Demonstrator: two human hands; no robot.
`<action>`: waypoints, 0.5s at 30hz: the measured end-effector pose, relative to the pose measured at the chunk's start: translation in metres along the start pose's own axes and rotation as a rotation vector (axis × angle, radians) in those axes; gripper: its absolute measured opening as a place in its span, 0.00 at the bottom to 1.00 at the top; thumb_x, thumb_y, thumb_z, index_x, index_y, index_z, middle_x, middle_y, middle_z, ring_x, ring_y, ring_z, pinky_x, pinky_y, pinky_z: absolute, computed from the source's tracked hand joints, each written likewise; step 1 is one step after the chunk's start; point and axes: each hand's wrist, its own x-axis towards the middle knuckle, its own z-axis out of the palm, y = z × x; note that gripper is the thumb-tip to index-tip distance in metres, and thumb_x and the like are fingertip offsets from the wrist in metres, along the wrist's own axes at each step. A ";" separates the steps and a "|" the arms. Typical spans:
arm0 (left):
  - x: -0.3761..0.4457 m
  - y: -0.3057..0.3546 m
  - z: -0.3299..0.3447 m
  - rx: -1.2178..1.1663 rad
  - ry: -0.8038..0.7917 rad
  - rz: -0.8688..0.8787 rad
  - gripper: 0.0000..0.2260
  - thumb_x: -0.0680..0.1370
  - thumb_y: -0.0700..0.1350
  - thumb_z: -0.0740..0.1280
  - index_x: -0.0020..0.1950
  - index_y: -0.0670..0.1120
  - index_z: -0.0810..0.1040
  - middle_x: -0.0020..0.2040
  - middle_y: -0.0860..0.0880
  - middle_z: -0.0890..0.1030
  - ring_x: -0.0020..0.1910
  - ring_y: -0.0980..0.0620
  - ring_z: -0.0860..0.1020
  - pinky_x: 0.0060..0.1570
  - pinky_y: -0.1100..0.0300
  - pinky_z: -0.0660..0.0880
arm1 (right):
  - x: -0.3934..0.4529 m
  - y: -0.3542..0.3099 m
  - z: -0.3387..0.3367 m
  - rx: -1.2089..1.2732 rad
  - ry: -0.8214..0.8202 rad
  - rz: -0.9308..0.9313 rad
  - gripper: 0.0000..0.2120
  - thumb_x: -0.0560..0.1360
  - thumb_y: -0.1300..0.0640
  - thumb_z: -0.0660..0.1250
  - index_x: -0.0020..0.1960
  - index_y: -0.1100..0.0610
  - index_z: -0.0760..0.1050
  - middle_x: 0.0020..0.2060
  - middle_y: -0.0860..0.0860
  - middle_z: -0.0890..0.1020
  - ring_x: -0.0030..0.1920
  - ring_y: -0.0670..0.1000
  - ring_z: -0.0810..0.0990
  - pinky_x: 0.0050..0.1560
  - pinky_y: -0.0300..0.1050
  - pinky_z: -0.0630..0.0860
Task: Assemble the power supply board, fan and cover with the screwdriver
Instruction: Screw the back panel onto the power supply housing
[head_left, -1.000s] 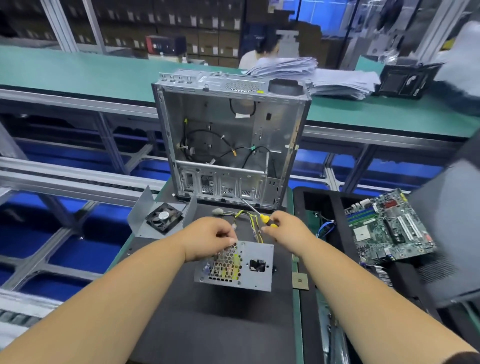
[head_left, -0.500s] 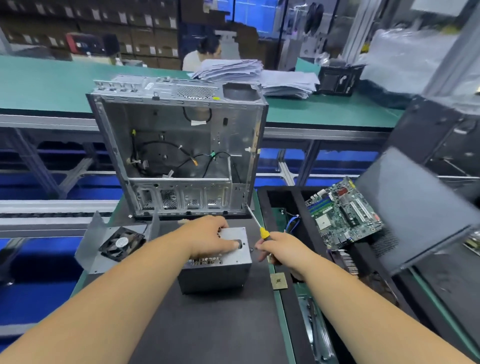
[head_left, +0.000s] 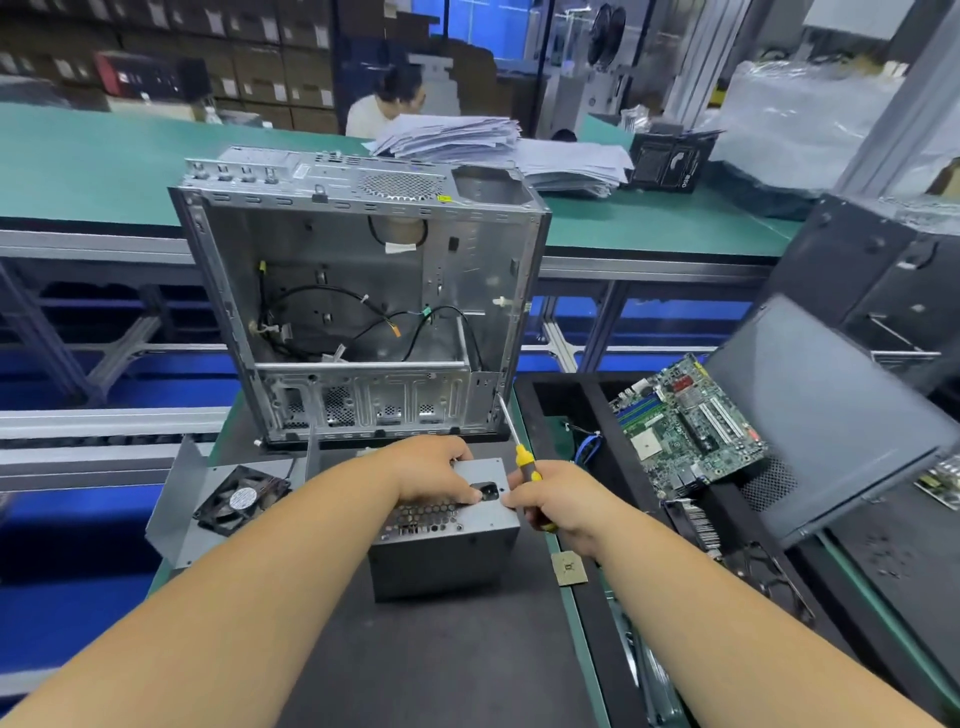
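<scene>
A factory line: a dark mat (head_left: 426, 660) covers the near desk (head_left: 582, 629), with a second green desk (head_left: 93, 166) far behind and shelves of boxes beyond it.

Nearest, both forearms reach in over the mat. The left hand (head_left: 431, 475) rests on top of the power supply (head_left: 447, 540), fingers curled over its far edge and a fingertip by the socket. The right hand (head_left: 558, 501) has its grip closed round the screwdriver (head_left: 524, 457), shaft pointing up and away, while its fingertips touch the supply's right edge. A small chip (head_left: 569, 568) lies on the desk just right of the supply. To the left, a fan (head_left: 241, 499) sits in a grey bracket (head_left: 174, 499). To the right, a tray (head_left: 566, 395) holds a motherboard (head_left: 685, 423), and a grey cover (head_left: 826, 415) leans tilted beyond it.

Just behind the supply stands the open case (head_left: 363, 291), loose cables hanging inside.

The step looks like lifting the supply into the case. It probably wants both hands square under the box, the screwdriver tip kept clear of the cables, the vent face kept outward, and the screw holes lined up with the case wall before any screw is driven. The loose cables could get pinched behind it.
</scene>
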 end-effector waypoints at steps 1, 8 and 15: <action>0.001 0.001 -0.002 0.003 -0.016 0.001 0.16 0.72 0.55 0.72 0.58 0.54 0.74 0.49 0.57 0.77 0.49 0.54 0.76 0.48 0.57 0.72 | 0.000 0.000 0.000 0.019 -0.003 0.012 0.08 0.71 0.68 0.70 0.39 0.58 0.75 0.25 0.51 0.72 0.26 0.47 0.69 0.31 0.40 0.65; 0.009 0.005 -0.004 -0.002 -0.108 0.005 0.10 0.74 0.52 0.70 0.54 0.54 0.75 0.49 0.55 0.77 0.47 0.55 0.75 0.47 0.57 0.71 | 0.001 0.004 0.000 0.165 -0.051 0.084 0.09 0.73 0.69 0.69 0.38 0.58 0.75 0.23 0.49 0.73 0.26 0.46 0.68 0.31 0.39 0.68; 0.012 0.007 -0.009 0.008 -0.135 0.019 0.11 0.75 0.52 0.71 0.54 0.50 0.79 0.49 0.54 0.81 0.48 0.54 0.78 0.52 0.55 0.74 | 0.002 0.001 -0.002 0.158 -0.099 0.084 0.11 0.74 0.69 0.67 0.39 0.56 0.73 0.25 0.49 0.72 0.25 0.45 0.69 0.32 0.39 0.69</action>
